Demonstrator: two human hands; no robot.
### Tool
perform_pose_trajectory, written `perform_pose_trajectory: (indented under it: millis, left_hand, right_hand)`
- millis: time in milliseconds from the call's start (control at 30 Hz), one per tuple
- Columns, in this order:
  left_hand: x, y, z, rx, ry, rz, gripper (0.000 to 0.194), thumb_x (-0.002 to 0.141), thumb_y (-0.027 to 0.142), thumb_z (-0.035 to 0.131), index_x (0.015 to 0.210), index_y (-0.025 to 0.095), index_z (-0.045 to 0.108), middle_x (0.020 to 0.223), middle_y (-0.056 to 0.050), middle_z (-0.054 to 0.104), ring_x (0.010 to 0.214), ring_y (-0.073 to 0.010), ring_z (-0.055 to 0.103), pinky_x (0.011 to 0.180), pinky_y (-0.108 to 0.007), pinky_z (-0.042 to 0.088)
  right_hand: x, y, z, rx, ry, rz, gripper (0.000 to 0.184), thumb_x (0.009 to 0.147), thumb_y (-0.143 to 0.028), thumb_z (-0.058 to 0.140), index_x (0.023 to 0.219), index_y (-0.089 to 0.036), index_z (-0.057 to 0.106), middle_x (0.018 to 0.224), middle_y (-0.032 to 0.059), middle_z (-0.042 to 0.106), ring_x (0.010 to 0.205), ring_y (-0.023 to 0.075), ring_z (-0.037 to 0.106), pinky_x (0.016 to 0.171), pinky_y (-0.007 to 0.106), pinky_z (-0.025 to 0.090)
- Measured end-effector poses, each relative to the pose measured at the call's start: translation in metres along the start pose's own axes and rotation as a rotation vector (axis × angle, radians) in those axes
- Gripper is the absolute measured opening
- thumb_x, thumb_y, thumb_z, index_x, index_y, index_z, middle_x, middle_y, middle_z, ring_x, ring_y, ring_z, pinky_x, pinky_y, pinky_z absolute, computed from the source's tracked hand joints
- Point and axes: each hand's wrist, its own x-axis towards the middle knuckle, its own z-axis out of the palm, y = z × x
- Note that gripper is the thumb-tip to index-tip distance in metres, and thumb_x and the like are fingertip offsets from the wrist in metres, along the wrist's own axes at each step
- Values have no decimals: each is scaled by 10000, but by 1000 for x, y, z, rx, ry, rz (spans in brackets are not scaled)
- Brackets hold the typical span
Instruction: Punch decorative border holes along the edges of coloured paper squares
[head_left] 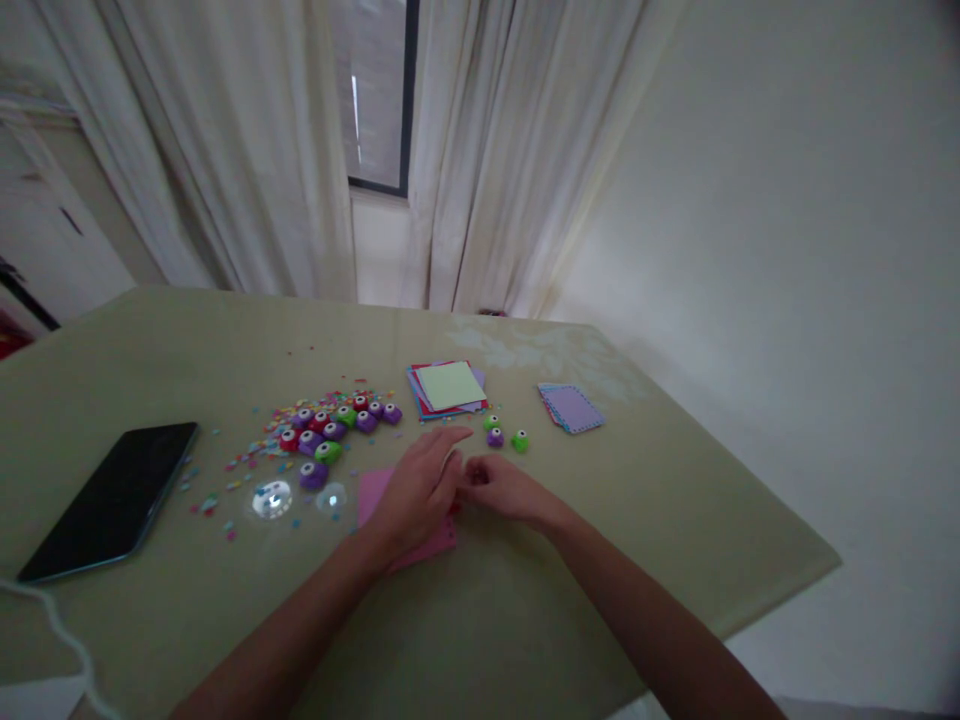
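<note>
The pink sheet [427, 552] lies flat on the bench [645, 550], directly under the left hand [420, 482], with its left corner and its near edge showing past the palm and wrist; a row of small dark marks runs along that near edge; the left hand's fingers reach forward and to the right, fairly straight and close together, and whether they grip anything cannot be told; the right hand [508, 488] sits just beside it, at the right side of the sheet, with fingers bent and thumb and fingertips drawn together; what, if anything, it pinches is hidden; a small bit of red shows below the place where the hands meet; just beyond the right hand are two green eye toys [520, 441] and a purple eye toy [495, 438]; farther off lie a stack of coloured paper [451, 386], pale green on top, and, to the right, a pile of purple cards [573, 408]; left of the sheet are two clear dishes [271, 500], a group of red, purple and green eye toys [313, 475] and scattered confetti [259, 448]; a dark tablet [112, 500] lies at the far left, with a white cable [56, 620] nearer.
</note>
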Motion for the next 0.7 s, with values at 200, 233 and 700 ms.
perform_pose_trajectory:
  millis: [200,233,700]
  left_hand:
    - [-68,-40,-38,247,-149,-15,498,980,383,640,1448,217,680,1558,-149,641,1443,-399,579,1235,-673,361]
    - [-72,-42,-38,309,-177,-4,518,993,393,632,1483,226,656,1589,-136,616,1466,-382,563,1248,-650,361]
    - [-79,-40,-32,406,-337,134,725,1020,587,610,1636,223,494,1699,-106,483,1538,-325,502,1303,-539,353]
  right_hand:
    - [3,-3,-28,-147,81,356,244,877,-303,831,746,-175,671,636,-41,593,611,132,519,553,238,312]
    - [5,-6,-33,-173,130,359,230,896,-288,806,759,-180,656,654,-39,589,632,136,517,576,247,309]
    - [72,-40,36,-189,59,-36,345,967,-191,748,1310,-213,725,1254,73,724,956,177,690,880,296,521]
